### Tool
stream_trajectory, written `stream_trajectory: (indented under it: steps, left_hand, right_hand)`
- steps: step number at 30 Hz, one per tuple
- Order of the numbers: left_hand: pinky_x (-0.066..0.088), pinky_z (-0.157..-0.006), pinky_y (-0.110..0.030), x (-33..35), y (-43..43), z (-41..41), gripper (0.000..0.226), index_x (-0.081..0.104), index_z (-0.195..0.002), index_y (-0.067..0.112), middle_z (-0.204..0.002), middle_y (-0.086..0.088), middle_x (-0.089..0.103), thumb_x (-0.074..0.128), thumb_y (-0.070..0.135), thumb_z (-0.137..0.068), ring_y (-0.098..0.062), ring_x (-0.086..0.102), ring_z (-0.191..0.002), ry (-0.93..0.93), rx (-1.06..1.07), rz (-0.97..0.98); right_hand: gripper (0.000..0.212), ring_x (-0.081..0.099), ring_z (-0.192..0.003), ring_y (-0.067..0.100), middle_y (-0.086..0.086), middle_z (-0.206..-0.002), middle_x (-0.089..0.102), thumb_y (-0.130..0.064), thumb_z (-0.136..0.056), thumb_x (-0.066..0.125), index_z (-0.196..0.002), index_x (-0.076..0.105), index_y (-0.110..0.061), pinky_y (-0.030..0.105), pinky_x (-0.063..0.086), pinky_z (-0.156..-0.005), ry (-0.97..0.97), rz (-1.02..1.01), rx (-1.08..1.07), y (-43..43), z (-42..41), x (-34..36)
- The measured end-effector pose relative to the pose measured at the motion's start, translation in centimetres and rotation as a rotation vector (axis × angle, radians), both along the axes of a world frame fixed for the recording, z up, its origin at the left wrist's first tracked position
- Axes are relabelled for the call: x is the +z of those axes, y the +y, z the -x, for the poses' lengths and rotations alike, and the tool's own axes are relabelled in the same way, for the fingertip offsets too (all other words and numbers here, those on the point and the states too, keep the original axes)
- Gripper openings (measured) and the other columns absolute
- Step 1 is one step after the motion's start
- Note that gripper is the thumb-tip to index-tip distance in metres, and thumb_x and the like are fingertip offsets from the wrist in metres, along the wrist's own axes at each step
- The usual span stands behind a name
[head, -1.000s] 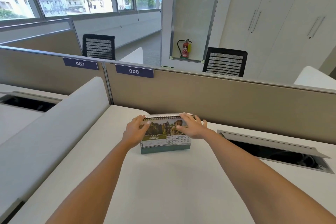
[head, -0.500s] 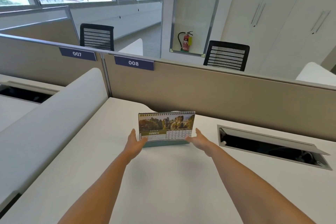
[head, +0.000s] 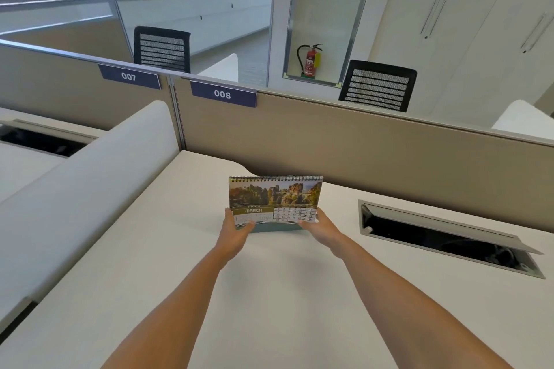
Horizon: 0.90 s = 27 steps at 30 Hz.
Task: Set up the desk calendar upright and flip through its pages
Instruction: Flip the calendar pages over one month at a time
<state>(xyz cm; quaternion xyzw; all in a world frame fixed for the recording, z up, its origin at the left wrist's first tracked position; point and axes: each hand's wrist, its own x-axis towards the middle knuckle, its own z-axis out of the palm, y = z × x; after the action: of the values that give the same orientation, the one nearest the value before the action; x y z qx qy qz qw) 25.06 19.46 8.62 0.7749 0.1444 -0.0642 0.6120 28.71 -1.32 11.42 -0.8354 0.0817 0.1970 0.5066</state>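
A spiral-bound desk calendar (head: 275, 198) stands upright on the white desk (head: 269, 293), open at a March page with a rocky landscape photo above the date grid. Its teal base shows under the page. My left hand (head: 235, 232) holds the calendar's lower left corner, thumb on the front of the page. At the lower right corner, my right hand (head: 322, 229) grips the page and base in the same way. Both forearms reach forward across the desk.
A beige partition (head: 359, 144) with labels 007 and 008 runs behind the calendar. An open cable tray (head: 449, 237) is sunk into the desk at right. A white rounded divider (head: 90, 177) borders the desk on the left. Black chairs stand beyond the partition.
The calendar has gone from leaning back under my hands on its top edge to standing upright. My hands dropped from the spiral to its lower corners and closed on them.
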Motion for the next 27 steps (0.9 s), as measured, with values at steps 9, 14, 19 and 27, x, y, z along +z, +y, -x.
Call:
stream_trajectory:
  steps: [9,14,19,27]
  left_hand:
    - [0.037,-0.104,-0.043,0.2,-2.0,0.7,0.053,0.033,-0.14,0.025,-0.14,-0.004,0.046,0.054,0.035,-0.093,-0.027,0.042,-0.128,0.078,0.186,0.078]
    - [0.042,-0.062,-0.02,1.5,-2.3,2.5,0.032,0.059,-0.111,0.008,-0.11,-0.01,0.066,0.043,0.033,-0.097,-0.017,0.061,-0.091,-0.03,0.436,0.208]
    - [0.048,-0.072,-0.025,5.2,-2.0,3.5,0.046,0.067,-0.095,0.02,-0.1,-0.007,0.071,0.031,0.048,-0.098,-0.018,0.067,-0.09,-0.131,0.442,0.455]
    - [0.039,-0.105,-0.042,9.6,-1.7,0.6,0.045,0.071,-0.1,0.037,-0.134,-0.001,0.056,0.028,0.049,-0.097,-0.021,0.049,-0.122,-0.382,0.086,0.246]
  right_hand:
    - [0.044,0.047,-0.122,0.027,0.002,-0.139,0.049,-0.05,-0.091,0.045,-0.128,0.041,-0.028,0.049,0.034,-0.106,-0.055,0.157,-0.077,-1.8,0.3,-1.7]
    - [0.054,0.061,-0.099,0.019,0.008,-0.111,0.069,-0.051,-0.098,0.024,-0.1,0.065,-0.016,0.031,0.04,-0.083,-0.068,-0.075,-0.209,-2.7,0.3,-0.4]
    - [0.084,0.065,-0.104,0.026,0.008,-0.105,0.073,-0.073,-0.085,0.011,-0.105,0.068,-0.015,0.04,0.044,-0.087,0.036,-0.575,-0.204,-4.3,-0.2,2.3]
    - [0.082,0.036,-0.134,0.021,-0.013,-0.146,0.041,-0.083,-0.075,0.012,-0.135,0.047,-0.039,0.05,0.022,-0.11,-0.167,-0.448,0.041,-2.8,-1.7,7.8]
